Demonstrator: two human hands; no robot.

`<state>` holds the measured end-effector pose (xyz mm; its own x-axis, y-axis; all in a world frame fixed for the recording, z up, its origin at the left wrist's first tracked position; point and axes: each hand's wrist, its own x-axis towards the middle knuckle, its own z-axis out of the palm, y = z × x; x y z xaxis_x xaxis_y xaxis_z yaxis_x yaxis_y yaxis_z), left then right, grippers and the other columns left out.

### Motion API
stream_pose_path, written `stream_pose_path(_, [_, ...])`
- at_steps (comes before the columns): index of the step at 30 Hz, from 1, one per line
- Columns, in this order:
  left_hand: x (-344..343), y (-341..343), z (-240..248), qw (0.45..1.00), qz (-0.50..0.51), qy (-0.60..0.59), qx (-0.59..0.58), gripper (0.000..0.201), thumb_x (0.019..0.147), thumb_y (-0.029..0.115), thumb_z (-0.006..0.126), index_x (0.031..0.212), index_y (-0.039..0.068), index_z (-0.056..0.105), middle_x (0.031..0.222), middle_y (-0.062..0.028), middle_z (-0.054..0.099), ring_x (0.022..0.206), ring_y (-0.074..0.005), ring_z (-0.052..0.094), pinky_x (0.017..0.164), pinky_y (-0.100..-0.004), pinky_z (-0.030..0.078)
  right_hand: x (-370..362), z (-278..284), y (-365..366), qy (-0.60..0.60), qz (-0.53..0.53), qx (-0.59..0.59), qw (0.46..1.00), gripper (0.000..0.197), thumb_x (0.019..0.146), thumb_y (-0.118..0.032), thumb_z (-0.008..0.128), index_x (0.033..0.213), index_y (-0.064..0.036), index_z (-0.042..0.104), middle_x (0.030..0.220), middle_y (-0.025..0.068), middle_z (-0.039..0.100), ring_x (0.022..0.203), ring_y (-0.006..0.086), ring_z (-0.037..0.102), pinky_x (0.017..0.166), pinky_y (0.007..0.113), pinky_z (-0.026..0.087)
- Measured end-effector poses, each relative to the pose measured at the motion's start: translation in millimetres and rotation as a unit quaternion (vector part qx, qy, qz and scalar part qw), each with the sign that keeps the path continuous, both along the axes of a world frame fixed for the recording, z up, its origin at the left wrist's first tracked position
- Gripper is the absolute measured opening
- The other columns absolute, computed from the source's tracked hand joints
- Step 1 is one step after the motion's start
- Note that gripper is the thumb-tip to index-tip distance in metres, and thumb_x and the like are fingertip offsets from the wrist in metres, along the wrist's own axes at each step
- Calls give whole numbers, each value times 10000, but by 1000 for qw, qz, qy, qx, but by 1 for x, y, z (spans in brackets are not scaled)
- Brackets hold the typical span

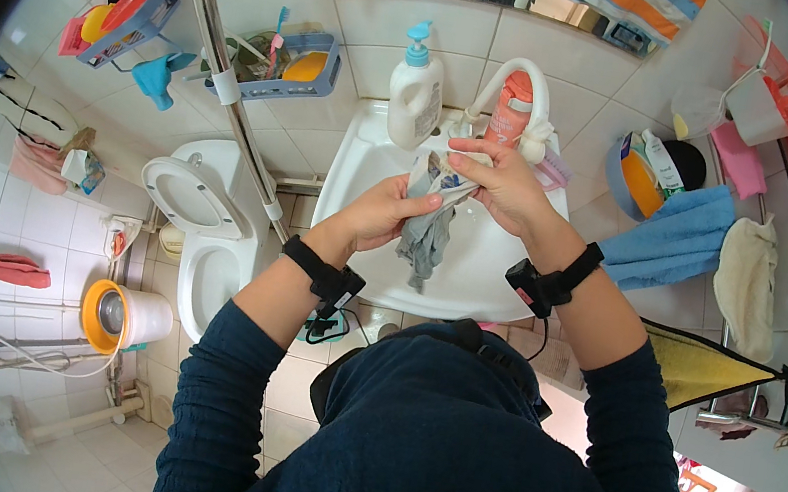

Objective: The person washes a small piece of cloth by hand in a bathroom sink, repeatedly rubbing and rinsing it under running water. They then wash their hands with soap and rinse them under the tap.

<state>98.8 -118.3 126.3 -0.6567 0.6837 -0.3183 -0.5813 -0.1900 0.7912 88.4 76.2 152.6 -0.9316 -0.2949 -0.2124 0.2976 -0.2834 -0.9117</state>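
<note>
One left hand [373, 215] pinches the left side of a grey cloth [426, 235] with thumb and fingers. The cloth hangs over the white sink [476, 268], between its back and front edges. It looks soft, light and floppy, so bunched parts seem best to grab. The right hand [505, 193] pinches its top right part.

the cloth [423, 240] is over the sink [480, 278]. on the sink's back edge, the pump bottle [415, 98] stands left of the tap [542, 96]. the pole [250, 140] runs between sink and toilet [221, 247]; the bucket [148, 320] sits farther left. right of the sink hangs the towel [674, 240].
</note>
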Motion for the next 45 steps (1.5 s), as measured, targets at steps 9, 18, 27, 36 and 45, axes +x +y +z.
stream_pose_path(9, [1, -6, -5, 999, 16, 41, -3, 397, 867, 249, 617, 1192, 54, 500, 1067, -42, 603, 955, -137, 568, 847, -307, 450, -1, 6, 8, -19, 44, -38, 998, 366, 851, -86, 617, 1193, -9, 513, 1060, 76, 587, 987, 154, 572, 871, 292, 460])
stream_pose_path(18, [2, -10, -1, 994, 93, 52, -17, 415, 846, 245, 638, 1175, 25, 515, 1081, -74, 608, 972, -164, 573, 864, -312, 437, -1, 14, 13, 28, 102, -16, 994, 456, 786, 56, 569, 1231, -8, 492, 1122, 96, 572, 1021, 163, 558, 883, 289, 448])
stream_pose_path(27, [2, -12, -4, 995, 69, 67, 3, 442, 795, 165, 685, 1180, 27, 515, 1085, -74, 607, 984, -158, 571, 871, -313, 443, -2, 14, 9, 14, 81, 91, 992, 394, 794, 47, 547, 1182, -10, 523, 1058, 69, 615, 919, 114, 591, 796, 259, 478])
stream_pose_path(36, [11, -17, -3, 990, 99, 103, 1, 457, 759, 115, 718, 1168, 42, 529, 1073, -48, 611, 1006, -139, 556, 893, -304, 425, 2, 14, -3, 56, 101, 87, 990, 362, 796, 30, 540, 1154, -16, 526, 1051, 68, 606, 917, 112, 583, 770, 245, 472])
stream_pose_path(45, [21, -45, -9, 982, 175, 65, 32, 323, 888, 178, 571, 1174, 41, 510, 1096, -49, 582, 990, -149, 541, 873, -339, 420, 14, 10, -21, 29, 88, 109, 990, 333, 829, -43, 547, 1159, -66, 516, 1021, 42, 560, 886, 100, 552, 704, 236, 457])
